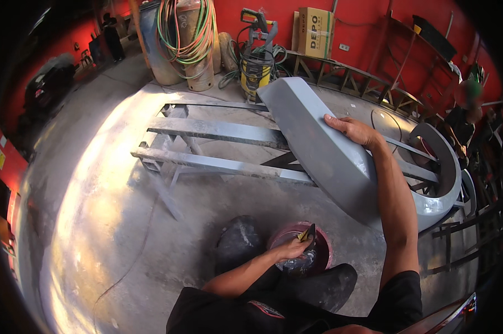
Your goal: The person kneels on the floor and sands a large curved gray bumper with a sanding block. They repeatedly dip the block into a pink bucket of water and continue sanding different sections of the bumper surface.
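Note:
A long, curved grey car bumper (pixel 318 139) lies across a metal stand (pixel 218 131), its far part curling round at the right. My right hand (pixel 354 132) is closed over the bumper's upper edge, thumb on the near face; the other fingers are mostly hidden. Between my knees stands a reddish bucket (pixel 327 245) with dark, wet-looking contents. Over its mouth, my left hand (pixel 294 249) is closed round a small black-and-yellow piece (pixel 306 234), whose exact kind I cannot make out.
Behind the stand are a pressure washer (pixel 255 61), rusty cylinders (pixel 198 75) draped with coiled hoses (pixel 187 33), and a cardboard box (pixel 314 33) on a metal frame. Dark metal racks (pixel 463 245) stand at right. Another person (pixel 463 119) is at the far right.

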`<state>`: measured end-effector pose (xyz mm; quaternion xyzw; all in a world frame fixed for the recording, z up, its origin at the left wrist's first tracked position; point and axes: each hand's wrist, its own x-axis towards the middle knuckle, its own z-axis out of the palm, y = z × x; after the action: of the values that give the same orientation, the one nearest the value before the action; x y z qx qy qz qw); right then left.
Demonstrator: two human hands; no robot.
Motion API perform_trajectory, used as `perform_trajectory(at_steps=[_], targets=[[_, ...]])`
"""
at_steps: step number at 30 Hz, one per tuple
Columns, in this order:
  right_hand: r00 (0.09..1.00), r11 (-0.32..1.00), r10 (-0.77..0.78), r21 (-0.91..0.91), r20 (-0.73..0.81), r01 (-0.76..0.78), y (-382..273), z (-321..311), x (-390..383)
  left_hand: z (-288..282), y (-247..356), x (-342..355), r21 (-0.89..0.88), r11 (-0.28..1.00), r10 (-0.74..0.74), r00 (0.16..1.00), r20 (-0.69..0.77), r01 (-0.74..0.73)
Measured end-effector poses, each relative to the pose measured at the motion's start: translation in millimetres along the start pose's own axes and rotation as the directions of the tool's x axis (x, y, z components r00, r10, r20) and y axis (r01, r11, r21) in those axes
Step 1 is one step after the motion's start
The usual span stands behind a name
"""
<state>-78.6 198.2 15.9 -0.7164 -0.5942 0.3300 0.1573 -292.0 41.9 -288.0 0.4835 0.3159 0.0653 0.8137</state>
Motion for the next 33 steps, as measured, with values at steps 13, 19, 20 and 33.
perform_trajectory(at_steps=[13,19,20,33], targets=[[0.993,0.996,-0.088,0.025,0.075,0.086,-17.6,11.5,3.2,-134.7,317.8,53.8,0.741,0.610,0.791,0.154,-0.592,-0.283],[0.985,0.992,-0.074,0.114,0.157,0.057,16.4,3.1,22.1,48.2,206.3,61.3,0.839,0.455,0.884,0.041,-0.465,-0.298],[0.986,0.995,-0.071,0.085,0.149,0.059,23.1,5.4,22.4,80.4,174.6,62.7,0.851,0.404,0.906,0.016,-0.424,-0.335],[0.983,0.996,-0.083,0.027,0.166,0.079,26.2,-6.2,25.1,45.9,185.2,81.2,0.857,0.441,0.891,0.016,-0.453,-0.265]])
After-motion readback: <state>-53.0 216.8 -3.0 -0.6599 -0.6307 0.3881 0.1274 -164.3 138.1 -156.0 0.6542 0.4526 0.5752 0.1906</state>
